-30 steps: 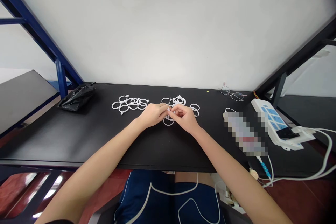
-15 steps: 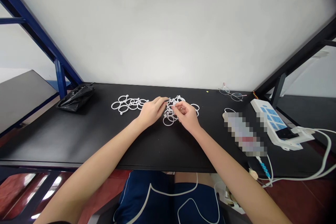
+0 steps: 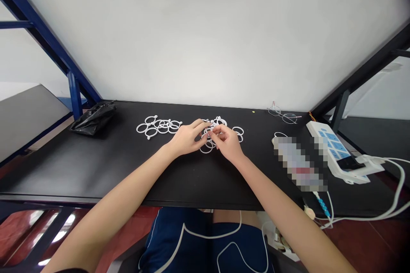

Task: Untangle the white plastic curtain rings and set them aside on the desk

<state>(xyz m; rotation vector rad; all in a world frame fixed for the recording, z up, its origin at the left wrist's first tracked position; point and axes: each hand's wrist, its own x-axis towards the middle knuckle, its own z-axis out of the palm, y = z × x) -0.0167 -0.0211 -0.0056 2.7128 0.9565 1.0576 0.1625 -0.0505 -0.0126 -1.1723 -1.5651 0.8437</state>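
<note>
White rings with small knobs lie in a loose pile (image 3: 207,147) in the middle of the black table. Over that pile, my right hand (image 3: 228,143) pinches one white ring between thumb and forefinger. My left hand (image 3: 188,135) comes in from the left, its forefinger stretched toward the right fingertips and its thumb held apart below. I see nothing gripped in it. Fingers cover part of the pile. To the left of my left hand lies another group of similar rings (image 3: 151,132), and two rings (image 3: 238,130) show just right of my right hand.
A black plastic bag (image 3: 92,118) is at the table's back left. Glasses (image 3: 289,118) lie by the wall at the right. Nearer are a blurred phone (image 3: 299,164) on a cable and a white power strip (image 3: 333,147) with plugged-in cords. A cable (image 3: 208,237) crosses my lap.
The fingers of my left hand have stretched further right and its thumb has spread away from them. My right hand stays nearly in place, still pinching.
</note>
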